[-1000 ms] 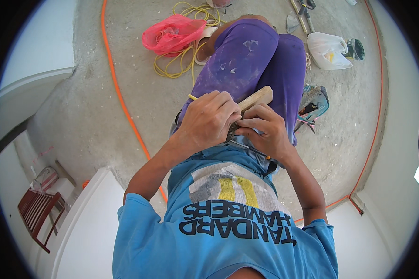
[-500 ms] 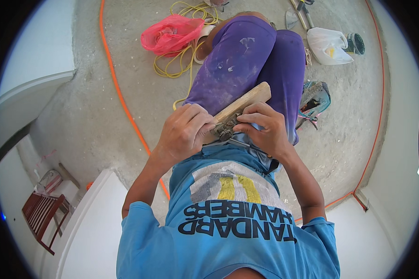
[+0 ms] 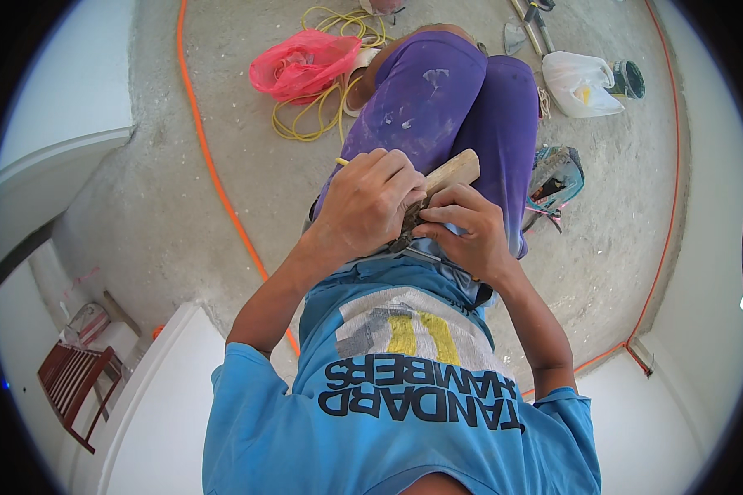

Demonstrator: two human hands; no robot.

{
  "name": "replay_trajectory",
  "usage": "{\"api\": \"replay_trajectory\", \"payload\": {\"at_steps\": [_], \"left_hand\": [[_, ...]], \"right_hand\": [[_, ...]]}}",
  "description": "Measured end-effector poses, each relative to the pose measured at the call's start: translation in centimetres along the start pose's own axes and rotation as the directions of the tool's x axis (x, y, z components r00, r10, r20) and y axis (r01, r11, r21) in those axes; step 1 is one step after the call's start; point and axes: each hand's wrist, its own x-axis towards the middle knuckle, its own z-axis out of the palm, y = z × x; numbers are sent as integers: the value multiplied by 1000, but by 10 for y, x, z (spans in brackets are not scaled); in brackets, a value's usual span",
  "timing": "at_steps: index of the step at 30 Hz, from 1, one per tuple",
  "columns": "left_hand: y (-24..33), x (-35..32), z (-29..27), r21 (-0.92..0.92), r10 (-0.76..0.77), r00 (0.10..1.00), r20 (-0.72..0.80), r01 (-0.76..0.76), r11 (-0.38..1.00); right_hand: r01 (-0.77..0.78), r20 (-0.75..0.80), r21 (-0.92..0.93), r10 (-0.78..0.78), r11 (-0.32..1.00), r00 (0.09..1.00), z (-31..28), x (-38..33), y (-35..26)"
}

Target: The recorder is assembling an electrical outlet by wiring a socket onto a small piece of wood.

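Observation:
Across my lap rests a pale wooden block [image 3: 456, 172], with a dark grey, lumpy metal-looking piece [image 3: 410, 221] against it; its kind I cannot make out. My left hand [image 3: 370, 202] is over the block, its fingers pressed together at the dark piece's upper edge and hiding part of both. Behind its knuckles a short yellow length [image 3: 342, 161] pokes out, perhaps the yellow cord. From the other side, my right hand [image 3: 468, 227] pinches at the dark piece with thumb and curled fingers. Near my waist lies a thin metal rod [image 3: 423, 255].
Left of my legs are a pink plastic bag [image 3: 305, 62] and coiled yellow cord [image 3: 293, 132]. To the right lie a torn teal bag [image 3: 557, 177], a white bag [image 3: 578, 82], a dark tub [image 3: 629, 78] and a scraper [image 3: 514, 37]. An orange cord [image 3: 215, 169] crosses the concrete floor.
My left hand has moved right and up along the block, closer to my right hand, covering more of it. My right hand has barely shifted. The yellow length now shows behind my left knuckles.

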Motion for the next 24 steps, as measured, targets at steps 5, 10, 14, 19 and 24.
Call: {"api": "replay_trajectory", "payload": {"at_steps": [5,10,14,19,24], "left_hand": [[6,-3,-11,-145,80,996,26,-75,987],[10,-20,-43,-284,29,998,57,-12,959],[8,-37,-51,-334,-234,969,76,246,910],[15,-39,-51,-349,-309,950,44,304,886],[24,-36,-41,-371,-296,955,-34,262,891]], "right_hand": [[-41,1,25,41,999,999,-2,-1,-1],[-73,2,28,73,997,997,-1,-1,-2],[-50,31,-2,50,999,998,-6,2,-10],[54,-35,66,-52,996,998,-15,8,-37],[-59,17,180,57,982,998,3,14,-64]]}}
